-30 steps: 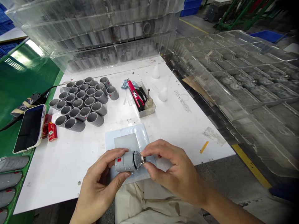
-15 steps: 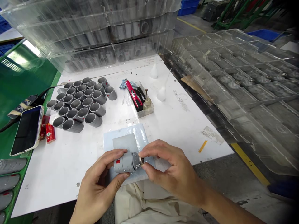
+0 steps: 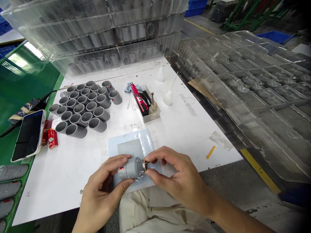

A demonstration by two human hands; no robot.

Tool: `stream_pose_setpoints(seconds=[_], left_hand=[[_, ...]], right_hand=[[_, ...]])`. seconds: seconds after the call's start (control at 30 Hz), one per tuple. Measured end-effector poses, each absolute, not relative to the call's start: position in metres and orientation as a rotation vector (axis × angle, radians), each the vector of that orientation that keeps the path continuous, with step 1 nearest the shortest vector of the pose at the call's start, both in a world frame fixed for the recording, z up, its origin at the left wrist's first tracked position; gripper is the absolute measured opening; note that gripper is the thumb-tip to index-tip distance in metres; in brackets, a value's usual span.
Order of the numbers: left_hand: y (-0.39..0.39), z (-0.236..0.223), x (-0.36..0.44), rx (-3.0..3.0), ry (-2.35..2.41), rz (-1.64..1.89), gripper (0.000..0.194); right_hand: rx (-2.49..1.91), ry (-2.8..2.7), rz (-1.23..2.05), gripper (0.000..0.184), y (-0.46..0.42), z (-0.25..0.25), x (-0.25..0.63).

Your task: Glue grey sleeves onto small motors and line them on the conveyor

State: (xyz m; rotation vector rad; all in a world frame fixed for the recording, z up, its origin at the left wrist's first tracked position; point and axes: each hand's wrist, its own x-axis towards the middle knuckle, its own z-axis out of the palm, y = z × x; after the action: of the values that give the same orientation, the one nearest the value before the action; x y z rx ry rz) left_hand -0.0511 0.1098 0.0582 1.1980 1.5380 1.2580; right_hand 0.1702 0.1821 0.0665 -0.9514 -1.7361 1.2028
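Observation:
My left hand (image 3: 103,191) grips a small grey cylindrical motor (image 3: 130,168) with a red mark on its side, thumb below and fingers above. My right hand (image 3: 178,179) pinches the metal end of the same motor between thumb and forefinger. Both hands hover over a pale plastic-wrapped pad (image 3: 132,147) at the near edge of the white table (image 3: 184,124).
Several grey tubes (image 3: 82,108) lie stacked at the left. A small clear box (image 3: 150,110) holds a red tool and a bottle. White squeeze bottles (image 3: 167,97) stand behind it. A phone (image 3: 28,136) lies at the far left. Clear plastic trays (image 3: 243,77) fill the back and right.
The motor has tilted slightly and my right fingers have shifted a little along its metal end. The view has barely moved.

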Motion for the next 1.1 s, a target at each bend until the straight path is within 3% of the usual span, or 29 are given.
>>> stream_pose_setpoints(seconds=[0.17, 0.23, 0.47, 0.63, 0.73, 0.93, 1.1], left_hand=[[0.11, 0.056, -0.052, 1.267, 1.529, 1.299, 0.038], [0.111, 0.054, -0.056, 1.37, 1.497, 1.317, 0.042], [0.115, 0.06, -0.055, 1.468, 1.586, 1.317, 0.048], [0.118, 0.075, -0.04, 1.157, 1.78, 1.272, 0.055], [0.121, 0.079, -0.037, 1.183, 1.794, 1.208, 0.059], [0.131, 0.073, -0.031, 1.264, 1.697, 1.216, 0.048], [0.132, 0.066, -0.03, 1.145, 1.651, 1.281, 0.053]], right_hand=[[-0.93, -1.756, 0.999, 0.015, 0.173, 0.067, 0.166], [-0.981, -1.759, 1.058, 0.02, 0.168, 0.072, 0.167], [-1.144, -1.16, 2.312, 0.072, 0.163, 0.092, 0.166], [-1.133, -1.179, 2.402, 0.074, 0.168, 0.092, 0.162], [-1.29, -1.489, 2.125, 0.061, 0.179, 0.098, 0.171], [-1.377, -1.704, 0.854, 0.036, 0.248, 0.123, 0.178], [-1.414, -1.923, 0.57, 0.028, 0.298, 0.136, 0.162]])
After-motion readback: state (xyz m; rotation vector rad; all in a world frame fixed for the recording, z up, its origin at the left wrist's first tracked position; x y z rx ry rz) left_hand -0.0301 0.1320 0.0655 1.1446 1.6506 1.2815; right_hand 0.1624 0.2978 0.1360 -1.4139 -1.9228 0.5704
